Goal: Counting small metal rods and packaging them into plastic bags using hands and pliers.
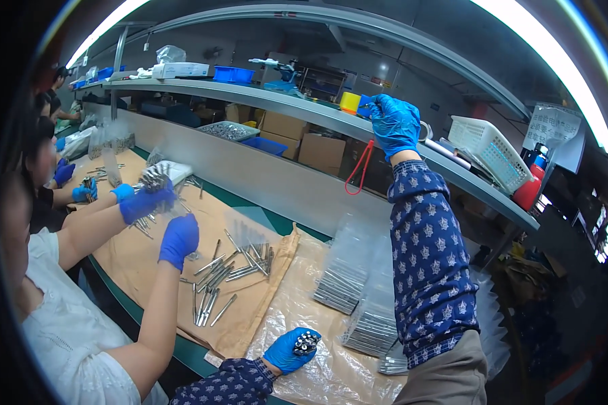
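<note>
My left hand [289, 351], in a blue glove, is closed around a bundle of short metal rods [306, 343], their ends facing up. It is low over the clear plastic sheet on the bench. My right hand [394, 123], also blue-gloved, is raised to the shelf with its fingers curled. Beside its fingertips is a small yellow block-like thing [350, 102] with a dark blue part; whatever lies inside the fingers is hidden. A red cord loop [362, 167] hangs from the shelf edge below. Stacks of metal rods in clear plastic sleeves [371, 327] lie left of my right forearm.
At the left a co-worker in purple gloves [180, 239] handles rods; loose metal rods [213, 280] lie on brown paper [253, 317]. The shelf [304, 106] bears a white basket [488, 152], a red bottle [528, 189] and a blue bin [233, 74]. More people sit farther left.
</note>
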